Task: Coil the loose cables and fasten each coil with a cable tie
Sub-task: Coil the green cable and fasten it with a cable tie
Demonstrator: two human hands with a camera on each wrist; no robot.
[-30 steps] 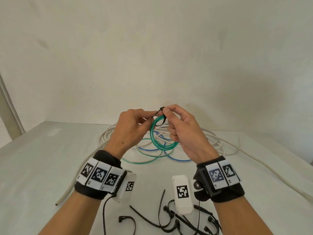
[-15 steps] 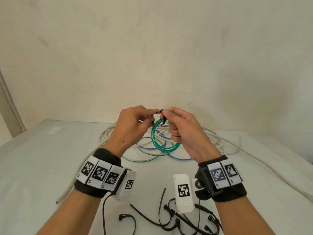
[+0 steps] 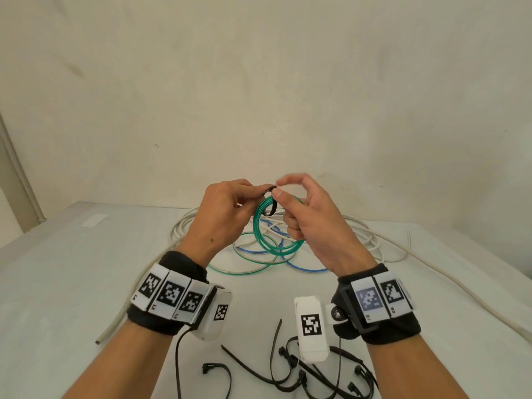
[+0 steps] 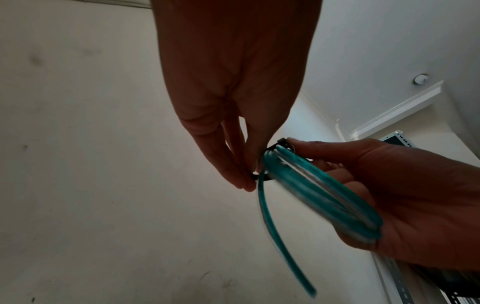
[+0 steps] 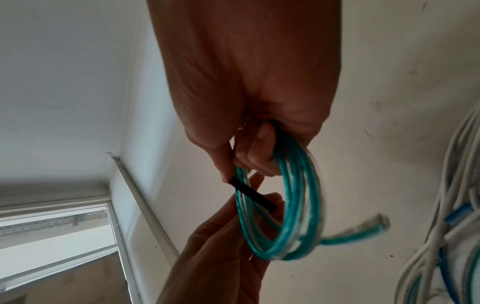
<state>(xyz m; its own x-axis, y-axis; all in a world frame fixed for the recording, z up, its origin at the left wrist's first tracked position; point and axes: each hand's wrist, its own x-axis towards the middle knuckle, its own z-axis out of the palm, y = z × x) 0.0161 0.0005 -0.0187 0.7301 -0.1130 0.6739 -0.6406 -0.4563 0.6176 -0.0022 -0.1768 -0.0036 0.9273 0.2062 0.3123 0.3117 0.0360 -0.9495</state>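
Note:
Both hands hold a green cable coil [image 3: 257, 234] up above the table. A black cable tie [image 3: 272, 207] loops round the top of the coil. My left hand [image 3: 259, 194] pinches the tie's strap between thumb and fingertips, as the left wrist view shows for the tie [image 4: 254, 176] and coil [image 4: 324, 195]. My right hand [image 3: 278, 189] has its lower fingers curled through the coil [image 5: 298, 205], and its thumb presses at the tie [image 5: 252, 194]. Its forefinger is raised and blurred. One loose green end [image 5: 363, 228] sticks out of the coil.
Loose white cables [image 3: 184, 226], a blue cable [image 3: 305, 267] and another green cable [image 3: 239, 270] lie tangled on the white table [image 3: 72, 283] under the hands. Several black cable ties [image 3: 288, 375] lie near the front edge. A long white cable [image 3: 460, 292] runs off right.
My right hand has turned outward and its forefinger has lifted off the tie's head. The left hand keeps its pinch on the strap. The coil stays in the air between them.

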